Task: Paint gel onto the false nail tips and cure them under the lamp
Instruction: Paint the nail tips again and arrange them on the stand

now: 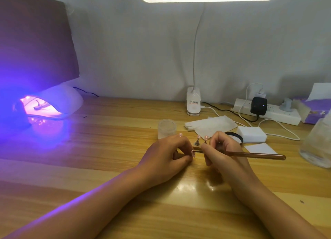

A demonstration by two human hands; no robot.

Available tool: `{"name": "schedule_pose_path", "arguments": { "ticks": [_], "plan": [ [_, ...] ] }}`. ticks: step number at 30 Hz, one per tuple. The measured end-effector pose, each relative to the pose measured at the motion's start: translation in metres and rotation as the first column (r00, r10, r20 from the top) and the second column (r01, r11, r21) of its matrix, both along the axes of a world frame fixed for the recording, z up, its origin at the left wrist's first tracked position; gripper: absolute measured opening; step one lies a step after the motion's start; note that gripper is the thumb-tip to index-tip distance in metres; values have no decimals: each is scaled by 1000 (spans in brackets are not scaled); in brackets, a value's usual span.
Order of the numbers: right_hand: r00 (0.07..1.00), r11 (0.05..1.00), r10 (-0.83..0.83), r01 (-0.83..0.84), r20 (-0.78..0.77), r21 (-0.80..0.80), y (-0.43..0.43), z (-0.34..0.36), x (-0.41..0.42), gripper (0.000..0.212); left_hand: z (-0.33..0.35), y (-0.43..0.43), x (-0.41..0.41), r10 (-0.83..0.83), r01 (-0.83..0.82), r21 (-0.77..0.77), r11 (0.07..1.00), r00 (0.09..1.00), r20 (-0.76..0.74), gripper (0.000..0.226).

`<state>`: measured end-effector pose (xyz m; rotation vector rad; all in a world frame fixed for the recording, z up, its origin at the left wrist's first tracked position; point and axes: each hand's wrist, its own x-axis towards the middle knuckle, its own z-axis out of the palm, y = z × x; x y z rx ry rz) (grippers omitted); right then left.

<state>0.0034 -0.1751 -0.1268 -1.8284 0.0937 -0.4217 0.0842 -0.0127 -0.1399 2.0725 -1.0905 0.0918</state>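
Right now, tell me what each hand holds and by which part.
Right hand grips the brush by the front of its handle, the rear sticking out free. Left hand pinches a small item at the brush tip; which part cannot be told.

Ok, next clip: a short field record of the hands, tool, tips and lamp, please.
left hand: pinches a pink nail tip
right hand: grips the brush, bristles at that tip
other tips: three pink, upright behind the hands
curing lamp: lit violet, far left on the table
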Motion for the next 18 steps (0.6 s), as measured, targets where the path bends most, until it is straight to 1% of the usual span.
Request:
{"name": "schedule_pose_path", "arguments": {
  "ticks": [3,12,14,16,18],
  "plan": [
    [1000,999,17,-18,-9,-46,1,0,0,15,1,0,-1,12,-12,-5,1000,1000,6,15],
    [1000,994,23,-22,11,-108,2,0,1,18,4,0,-5,5,-5,-22,1000,1000,8,9],
    [1000,997,-4,6,28,-83,0,-2,2,17,4,0,-5,10,-10,-22,1000,1000,-5,8],
    [999,999,-30,31,39,-17,-2,-2,2,17,4,0,-4,10,-10,-20,1000,1000,-13,8],
    [999,1000,-18,18,27,24,-2,-1,1,16,5,0,-5,-1,0,-18,1000,1000,-11,7]
  ]
}}
